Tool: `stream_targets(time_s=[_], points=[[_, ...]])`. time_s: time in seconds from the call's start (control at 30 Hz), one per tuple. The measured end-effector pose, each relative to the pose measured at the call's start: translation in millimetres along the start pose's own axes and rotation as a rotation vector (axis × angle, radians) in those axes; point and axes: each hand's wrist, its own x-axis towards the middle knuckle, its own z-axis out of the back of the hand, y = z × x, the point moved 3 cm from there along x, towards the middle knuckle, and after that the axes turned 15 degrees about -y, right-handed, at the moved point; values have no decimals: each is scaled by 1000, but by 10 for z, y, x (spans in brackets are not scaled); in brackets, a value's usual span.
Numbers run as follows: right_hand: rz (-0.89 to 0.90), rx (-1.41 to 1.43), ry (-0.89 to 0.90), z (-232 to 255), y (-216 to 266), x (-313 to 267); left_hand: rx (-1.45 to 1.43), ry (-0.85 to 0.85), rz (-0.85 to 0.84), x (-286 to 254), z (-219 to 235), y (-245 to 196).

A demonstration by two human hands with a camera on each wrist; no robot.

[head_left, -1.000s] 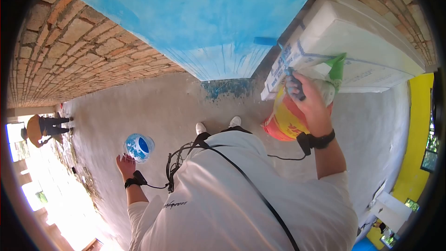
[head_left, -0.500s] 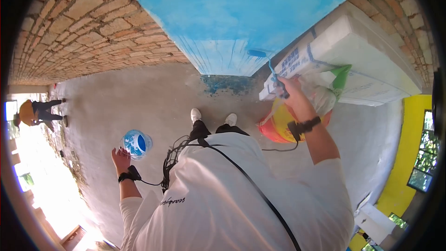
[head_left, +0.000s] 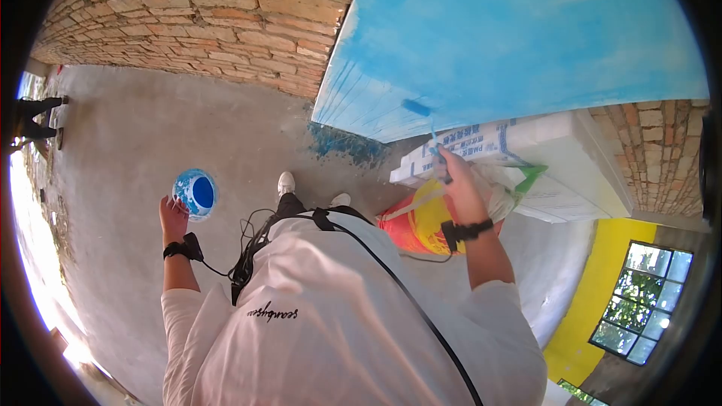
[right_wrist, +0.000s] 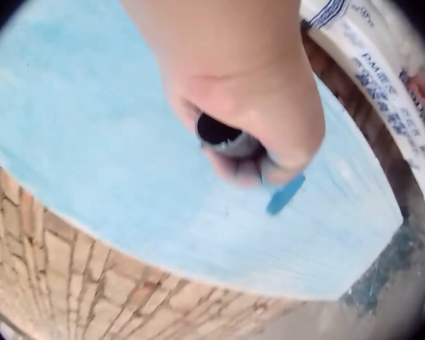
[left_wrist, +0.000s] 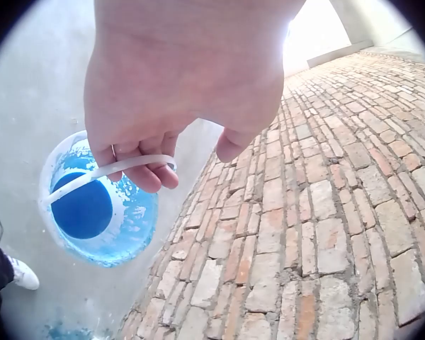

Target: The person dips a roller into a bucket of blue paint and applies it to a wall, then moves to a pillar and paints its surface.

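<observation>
My left hand (head_left: 173,216) holds a paint bucket out to the left by its white handle (left_wrist: 78,185), which runs across the curled fingers in the left wrist view. Blue paint lies in the bottom of the bucket (left_wrist: 136,230), and its wall is splashed with blue. On the other side, my right hand (head_left: 460,180) grips the dark handle of a paint roller. The blue roller head (head_left: 415,108) is at the lower part of a light-blue painted wall (head_left: 526,30), where the paint shows streaks.
Long white packages (head_left: 556,139) lean beside the painted wall, with a red and yellow bag (head_left: 410,222) in front. A brick wall (head_left: 248,7) stands to the left. Blue spatter (head_left: 338,146) marks the grey floor. Another person (head_left: 34,120) is at the far left.
The view has turned to the right, bringing in more of the painted wall and a window. The roller head has shifted down the wall. The left hand still holds the bucket.
</observation>
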Motion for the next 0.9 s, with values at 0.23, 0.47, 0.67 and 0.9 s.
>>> stream_targets(time_s=[0.23,0.47,0.67,0.9], points=[[-56,-9,16,-93,-37,34,67,23,26,387,-200,-140],[-16,138,93,160,290,-1075,49,68,49,790,-249,-171],[-12,-35,-81,-497,-59,-192,29,0,44,480,-386,-334],[-11,-10,-76,-530,42,-700,30,-6,46,833,-286,-382]])
